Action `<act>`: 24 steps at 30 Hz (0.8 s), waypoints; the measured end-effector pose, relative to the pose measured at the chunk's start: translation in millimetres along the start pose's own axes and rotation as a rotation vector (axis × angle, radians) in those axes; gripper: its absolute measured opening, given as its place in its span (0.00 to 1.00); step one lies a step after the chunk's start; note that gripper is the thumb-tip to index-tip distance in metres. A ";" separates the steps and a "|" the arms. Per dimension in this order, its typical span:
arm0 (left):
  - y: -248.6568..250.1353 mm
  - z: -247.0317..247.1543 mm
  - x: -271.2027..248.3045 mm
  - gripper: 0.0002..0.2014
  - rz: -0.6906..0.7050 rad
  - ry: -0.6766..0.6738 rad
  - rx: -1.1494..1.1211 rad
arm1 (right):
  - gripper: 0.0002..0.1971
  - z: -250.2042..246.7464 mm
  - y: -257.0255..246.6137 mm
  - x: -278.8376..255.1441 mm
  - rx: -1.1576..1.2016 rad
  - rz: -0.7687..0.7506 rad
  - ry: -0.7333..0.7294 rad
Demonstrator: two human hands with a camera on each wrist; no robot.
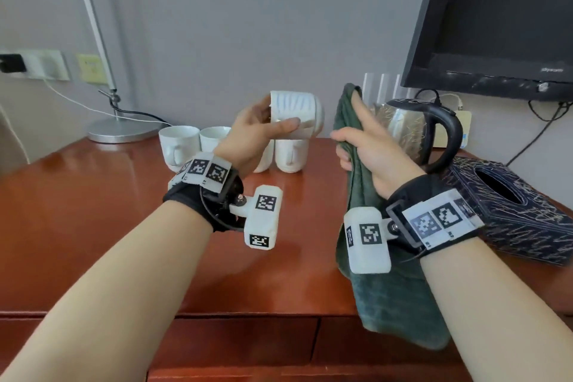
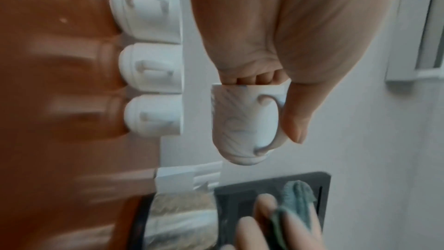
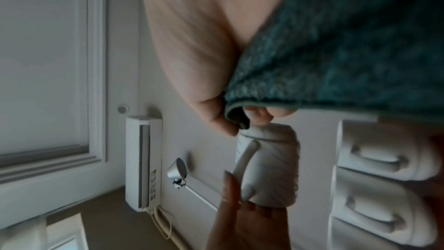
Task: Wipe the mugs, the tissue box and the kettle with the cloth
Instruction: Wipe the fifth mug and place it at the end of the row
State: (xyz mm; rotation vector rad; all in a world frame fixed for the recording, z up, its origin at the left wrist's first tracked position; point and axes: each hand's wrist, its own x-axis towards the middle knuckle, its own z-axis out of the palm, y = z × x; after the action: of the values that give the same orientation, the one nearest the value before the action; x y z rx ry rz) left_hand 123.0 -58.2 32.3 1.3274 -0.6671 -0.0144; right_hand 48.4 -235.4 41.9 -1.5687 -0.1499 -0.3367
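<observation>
The mug step is in hand. The left hand (image 1: 248,130) holds one white ceramic mug (image 1: 294,113) on its side in the air above the back middle of the reddish-brown wooden table (image 1: 102,211), and the right hand (image 1: 369,152) holds the dark green terry cloth (image 1: 393,295) upright just beside it, not quite touching it in the head view. Judging from this, the wiping of this mug is about to start or is between strokes; I cannot tell which.

The left grip is closed around the mug: the thumb lies along the side by the handle, and the fingers go over the rim, as the left wrist view shows. The right grip is narrow, with thumb and fingers gathered on the upper part of the cloth, whose long tail hangs down past the front edge of the table.

The next move probably calls for bringing the cloth against the mug's wall and rubbing while the left hand turns it.

The other white mugs (image 1: 178,146) stand in a row near the back edge, under the raised one. The steel electric kettle with a black handle (image 1: 412,130) stands at the back right, and the dark patterned tissue box (image 1: 524,214) lies at the right edge, in front of the kettle. Both seem yet to be wiped.
</observation>
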 end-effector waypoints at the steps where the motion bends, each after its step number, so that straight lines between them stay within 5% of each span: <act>1: 6.2 -9.0 1.8 0.21 0.035 0.023 -0.009 | 0.40 9.5 0.5 10.1 -0.023 -0.019 -0.015; 3: 17.6 -24.8 6.8 0.22 0.078 0.062 -0.007 | 0.41 28.6 2.1 31.1 -0.079 -0.056 -0.044; 7: 36.4 -46.3 17.7 0.49 0.096 0.184 -0.025 | 0.41 64.4 4.3 69.5 -0.083 -0.124 -0.054; 9: 38.6 -58.1 25.3 0.52 0.121 0.202 -0.041 | 0.43 78.4 7.1 88.1 -0.052 -0.173 -0.042; 16: 35.9 -94.6 51.0 0.48 0.204 0.313 -0.117 | 0.40 95.3 5.3 130.7 -0.144 -0.413 -0.034; 21: 39.8 -102.4 58.6 0.19 0.193 0.284 -0.223 | 0.37 93.6 7.3 129.1 -0.417 -0.539 -0.105; 24: 43.4 -97.6 57.0 0.21 0.182 0.264 -0.311 | 0.37 95.8 8.9 124.0 -0.640 -0.644 -0.036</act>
State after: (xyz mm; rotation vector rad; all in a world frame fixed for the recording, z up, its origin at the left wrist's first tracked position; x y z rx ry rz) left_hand 198.4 18.5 87.9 0.9457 -0.5327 0.1944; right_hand 179.8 -154.7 71.6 -2.1340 -0.6311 -0.9276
